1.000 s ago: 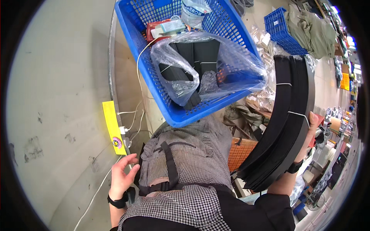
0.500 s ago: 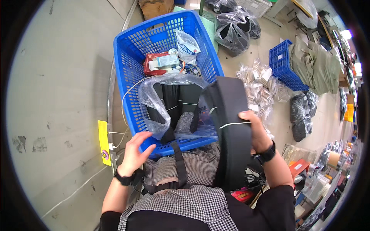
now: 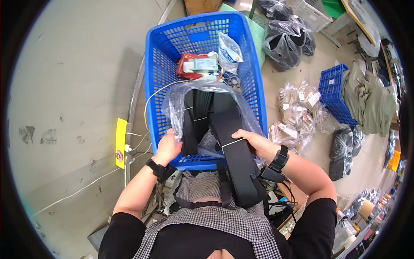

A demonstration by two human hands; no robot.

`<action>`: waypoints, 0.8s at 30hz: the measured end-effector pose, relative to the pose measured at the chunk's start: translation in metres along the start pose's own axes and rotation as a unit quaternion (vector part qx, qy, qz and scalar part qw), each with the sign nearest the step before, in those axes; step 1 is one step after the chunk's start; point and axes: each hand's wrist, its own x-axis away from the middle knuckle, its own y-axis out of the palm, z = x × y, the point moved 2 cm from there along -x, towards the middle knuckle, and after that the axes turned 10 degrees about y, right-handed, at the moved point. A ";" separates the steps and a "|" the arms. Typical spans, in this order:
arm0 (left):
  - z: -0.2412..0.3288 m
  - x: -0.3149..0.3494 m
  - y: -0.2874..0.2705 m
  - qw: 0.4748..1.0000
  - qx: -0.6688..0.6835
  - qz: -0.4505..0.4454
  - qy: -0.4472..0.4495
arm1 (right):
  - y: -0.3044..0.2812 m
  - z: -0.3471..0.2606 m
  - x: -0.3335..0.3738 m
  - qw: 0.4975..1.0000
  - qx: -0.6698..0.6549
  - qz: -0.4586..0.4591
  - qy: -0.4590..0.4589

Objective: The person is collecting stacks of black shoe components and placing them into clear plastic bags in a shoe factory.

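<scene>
Since half a second ago, the right hand (image 3: pixel 254 144) is carrying the black pad (image 3: pixel 235 155) lower and further into the bag (image 3: pixel 174 103), and the left hand (image 3: pixel 167 146) is now gripping the bag's edge rather than hovering beside the basket (image 3: pixel 157 64). Largest item: grey floor (image 3: pixel 64 108), lying along the person's left, with a pale cable trailing across it. Next: blue basket, sitting directly ahead of the person, its near rim just above the checked lap. Inside it, toward the near end, a clear plastic bag is standing open and holding several upright black pads. Black pad in hand: long, flat, bound by a thin white band, lying tilted with its upper end inside the bag mouth and its lower end hanging over the basket rim onto the lap. Right hand, wearing a black wristband, is closing over the pad's right edge at the band, fingers wrapped on top. Left hand, also with a black wristband, is pinching the bag's left edge at the basket's near corner, fingers curled shut on the plastic. Far end of basket: a red box (image 3: pixel 189 69), a small pale box on it, and a small clear pouch (image 3: pixel 228 52). Right of basket: packets in clear wrap, dark bags, a smaller blue crate (image 3: pixel 334 93). Smallest: yellow tag (image 3: pixel 120 142), lying on the floor just left of the basket.
</scene>
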 end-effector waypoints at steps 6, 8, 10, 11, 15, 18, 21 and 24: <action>0.014 0.011 -0.060 0.922 0.377 0.022 0.088 | 0.034 -0.016 -0.019 0.994 0.074 0.021 0.072; 0.013 0.018 -0.061 0.900 0.423 0.012 0.103 | 0.046 -0.029 -0.037 0.996 0.075 0.015 0.056; 0.008 0.024 -0.063 0.877 0.464 0.005 0.122 | 0.059 -0.049 -0.051 0.998 0.055 0.003 0.022; 0.007 0.027 -0.065 0.870 0.478 0.007 0.121 | 0.062 -0.060 -0.059 0.999 0.035 -0.011 -0.007; 0.003 0.019 -0.067 0.851 0.511 -0.002 0.119 | 0.043 -0.076 -0.112 0.957 0.091 0.182 -0.205; -0.008 0.018 -0.068 0.839 0.532 -0.001 0.118 | 0.033 -0.055 -0.114 0.911 0.281 0.219 -0.208; -0.012 0.019 -0.072 0.842 0.525 -0.013 0.125 | 0.027 -0.039 -0.065 0.762 0.464 0.351 -0.283; -0.015 0.011 -0.071 0.823 0.553 -0.042 0.120 | 0.022 -0.035 -0.023 0.479 0.600 0.559 -0.313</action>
